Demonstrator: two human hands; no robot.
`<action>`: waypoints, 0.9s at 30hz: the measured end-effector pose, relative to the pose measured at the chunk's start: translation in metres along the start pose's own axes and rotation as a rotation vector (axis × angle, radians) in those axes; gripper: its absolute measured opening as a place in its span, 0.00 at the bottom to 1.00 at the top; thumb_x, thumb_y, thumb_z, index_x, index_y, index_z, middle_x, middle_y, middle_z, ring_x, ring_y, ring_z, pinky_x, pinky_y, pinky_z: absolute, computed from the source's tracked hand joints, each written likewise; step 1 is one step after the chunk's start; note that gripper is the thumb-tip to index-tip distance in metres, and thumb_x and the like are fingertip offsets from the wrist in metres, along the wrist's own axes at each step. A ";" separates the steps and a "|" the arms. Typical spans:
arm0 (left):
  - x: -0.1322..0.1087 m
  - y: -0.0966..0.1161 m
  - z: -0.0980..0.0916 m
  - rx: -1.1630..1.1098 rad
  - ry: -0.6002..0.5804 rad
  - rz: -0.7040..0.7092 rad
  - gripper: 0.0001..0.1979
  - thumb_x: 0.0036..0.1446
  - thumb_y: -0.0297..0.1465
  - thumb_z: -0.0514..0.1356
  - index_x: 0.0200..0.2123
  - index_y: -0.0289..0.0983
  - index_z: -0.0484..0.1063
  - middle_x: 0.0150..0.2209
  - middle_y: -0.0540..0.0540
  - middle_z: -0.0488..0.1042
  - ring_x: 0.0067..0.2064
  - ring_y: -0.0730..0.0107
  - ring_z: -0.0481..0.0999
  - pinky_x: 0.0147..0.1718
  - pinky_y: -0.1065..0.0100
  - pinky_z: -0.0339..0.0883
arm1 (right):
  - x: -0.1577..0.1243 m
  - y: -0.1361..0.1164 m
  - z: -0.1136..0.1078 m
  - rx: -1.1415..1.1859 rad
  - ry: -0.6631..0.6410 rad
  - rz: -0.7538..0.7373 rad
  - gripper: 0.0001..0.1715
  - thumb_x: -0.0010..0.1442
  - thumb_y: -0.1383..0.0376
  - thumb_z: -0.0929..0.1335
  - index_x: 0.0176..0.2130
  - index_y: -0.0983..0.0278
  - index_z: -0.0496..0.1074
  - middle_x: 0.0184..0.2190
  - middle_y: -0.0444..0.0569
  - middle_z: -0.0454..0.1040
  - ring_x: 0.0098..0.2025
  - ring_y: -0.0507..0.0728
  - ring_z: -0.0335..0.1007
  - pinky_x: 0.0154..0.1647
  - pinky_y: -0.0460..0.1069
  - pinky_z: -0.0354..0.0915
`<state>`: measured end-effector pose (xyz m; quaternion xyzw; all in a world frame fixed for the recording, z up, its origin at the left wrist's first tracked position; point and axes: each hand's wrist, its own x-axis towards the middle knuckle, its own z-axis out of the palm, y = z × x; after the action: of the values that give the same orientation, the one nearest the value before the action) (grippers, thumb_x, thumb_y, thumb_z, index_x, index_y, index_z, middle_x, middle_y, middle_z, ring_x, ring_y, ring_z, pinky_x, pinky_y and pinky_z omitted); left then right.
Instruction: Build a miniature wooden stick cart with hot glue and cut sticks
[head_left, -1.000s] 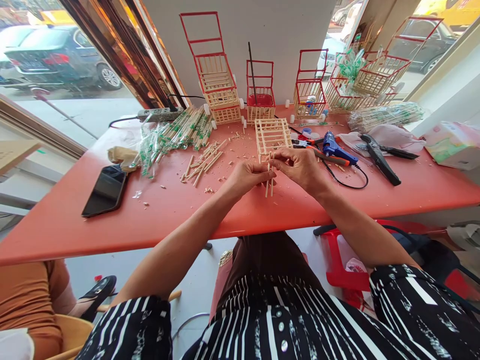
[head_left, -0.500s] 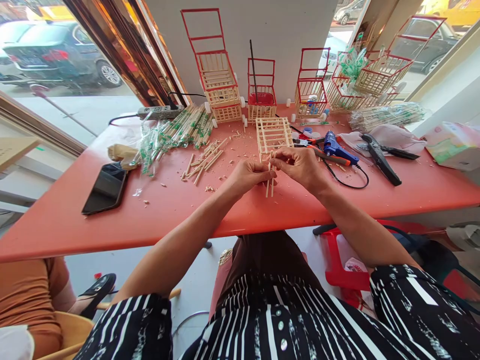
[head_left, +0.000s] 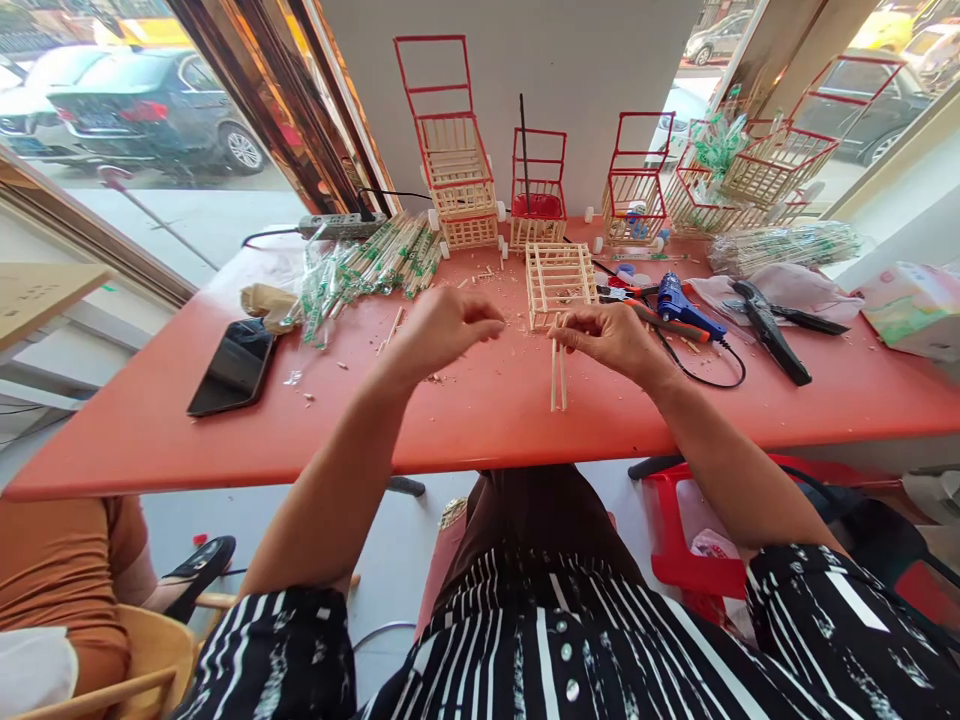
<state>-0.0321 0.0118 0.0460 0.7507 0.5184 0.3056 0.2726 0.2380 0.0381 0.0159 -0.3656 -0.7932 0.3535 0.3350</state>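
My right hand (head_left: 604,338) pinches a pair of thin wooden sticks (head_left: 559,380) near their top ends. They hang almost upright, side by side, with a narrow gap between them. My left hand (head_left: 442,335) is apart from them, over the loose cut sticks (head_left: 391,328), most of which it hides. Its thumb and fingers are slightly spread, and nothing shows between them. Just behind my right hand stands a small wooden stick frame (head_left: 559,285) built like a crate.
Miniature stick carts with red handles (head_left: 454,170) line the wall. Wrapped chopsticks (head_left: 375,255) lie at the back left, a phone (head_left: 232,368) nearer. On the right are a blue glue gun (head_left: 686,308), pliers (head_left: 769,330) and a cord. Another person (head_left: 67,580) sits at lower left.
My left hand has let go of the sticks and moved left, over the loose pile. My right hand keeps hold of the pair. The view has shifted slightly.
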 end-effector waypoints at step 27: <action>-0.012 -0.103 -0.055 0.468 0.250 -0.336 0.07 0.53 0.32 0.62 0.33 0.41 0.82 0.34 0.44 0.83 0.40 0.56 0.78 0.39 0.62 0.64 | 0.005 0.018 0.011 -0.348 -0.154 0.035 0.19 0.65 0.52 0.69 0.28 0.60 0.68 0.24 0.43 0.69 0.30 0.54 0.62 0.36 0.51 0.55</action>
<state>-0.1392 0.0374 0.0057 0.6533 0.7211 0.2188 0.0735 0.2332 0.0472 -0.0029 -0.4036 -0.8591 0.2438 0.1990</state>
